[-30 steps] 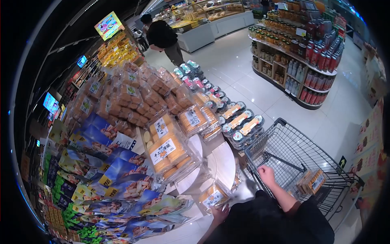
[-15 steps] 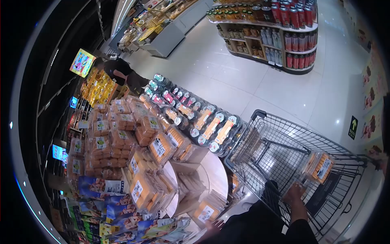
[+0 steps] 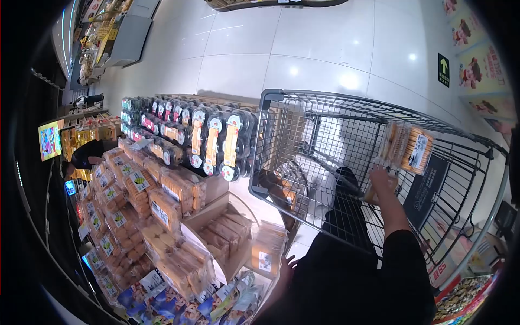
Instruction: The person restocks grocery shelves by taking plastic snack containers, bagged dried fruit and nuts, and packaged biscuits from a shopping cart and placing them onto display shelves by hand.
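Observation:
My right hand (image 3: 382, 180) reaches over the side into the wire shopping cart (image 3: 325, 211). Its fingers are closed on the lower end of a clear-wrapped pack of biscuits (image 3: 391, 142); the wrap partly hides the grip. Right beside that pack lies another biscuit pack (image 3: 418, 150) with a white label. My left hand (image 3: 287, 269) hangs low by the display, its fingers apart and holding nothing. Nearest to it are stacked biscuit packs (image 3: 265, 259) at the display's edge.
Biscuit packs (image 3: 122, 195) are heaped on the left, with blue snack bags (image 3: 157, 298) below. Shrink-wrapped cups (image 3: 214, 135) line the display's far side. A person (image 3: 89, 154) stands beyond it. Pale floor tiles (image 3: 319, 54) stretch past the cart.
My view has turned, so the cart and display sit higher and further left. My right hand stays at the packs in the cart. More of the left hand's fingers show.

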{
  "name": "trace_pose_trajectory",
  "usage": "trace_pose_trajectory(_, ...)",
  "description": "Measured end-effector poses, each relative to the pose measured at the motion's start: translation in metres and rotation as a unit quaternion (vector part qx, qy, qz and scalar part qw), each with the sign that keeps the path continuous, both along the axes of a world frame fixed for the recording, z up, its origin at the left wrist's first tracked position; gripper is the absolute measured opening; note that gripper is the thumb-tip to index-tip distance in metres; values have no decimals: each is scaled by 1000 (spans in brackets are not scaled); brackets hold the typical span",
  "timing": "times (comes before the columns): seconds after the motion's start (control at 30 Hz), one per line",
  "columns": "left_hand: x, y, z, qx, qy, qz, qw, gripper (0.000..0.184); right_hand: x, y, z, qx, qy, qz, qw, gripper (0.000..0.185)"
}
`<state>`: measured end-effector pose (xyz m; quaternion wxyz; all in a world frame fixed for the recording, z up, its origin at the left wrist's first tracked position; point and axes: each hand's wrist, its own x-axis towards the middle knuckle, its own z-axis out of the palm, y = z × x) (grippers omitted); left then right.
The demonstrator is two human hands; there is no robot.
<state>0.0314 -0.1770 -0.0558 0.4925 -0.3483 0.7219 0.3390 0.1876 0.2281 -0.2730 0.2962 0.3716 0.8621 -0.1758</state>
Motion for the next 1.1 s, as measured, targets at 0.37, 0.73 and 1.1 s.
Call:
trace_pose_trajectory(0.37,2,10,-27,183,114,-35,976,40,7,28,62,-20,3,84,996,34)
trace_pose_trajectory(0.73,-8,18,-5,267,293,-57,916,25,-48,-20,336,-183,361,-166,899,38)
trace_pose_trajectory(1.1,31,-30,-28,267,394,-35,879,24,-245,-195,259,-472,282,-182,816,38)
